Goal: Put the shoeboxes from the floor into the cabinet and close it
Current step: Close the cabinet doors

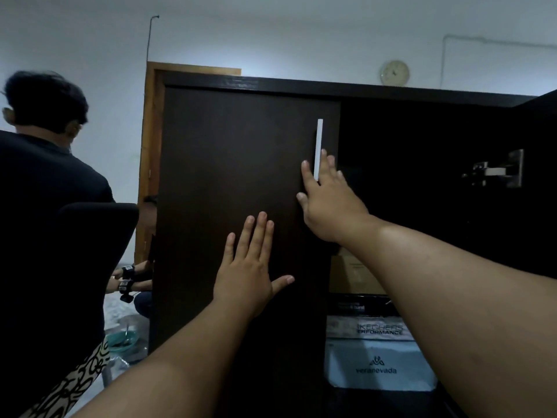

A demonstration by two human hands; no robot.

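**Left door being pressed shut; right door standing open**

The cabinet (301, 89) is filling most of the view, dark brown, with its top edge running below a wall clock (394, 73). Its left door (229, 182) is lying flush or nearly flush with the frame; its right door (539, 140) is swinging wide open at the right edge, hinge (497, 171) showing on its inner face.

The shoeboxes (378, 363) are sitting stacked inside the open right compartment, against its lower left edge: a pale blue one lowest, a grey one lettered on its end above it, a dark one next, and a brown one on top. Whether any are waiting on the floor cannot be told; the floor before the cabinet is out of view.

The left hand (248, 276) is lying flat on the left door near its free edge, fingers straight and slightly apart, thumb splayed, apparently pushing the panel home. The right hand (327, 200) is reaching higher, fingers spread and straight, tips touching the lower end of the white handle (318, 149); it is clamping nothing, likely steadying the same edge.

In my judgement, loading is looking complete and the right door is remaining to close.

A second person (45, 164) is standing at the left, back turned.
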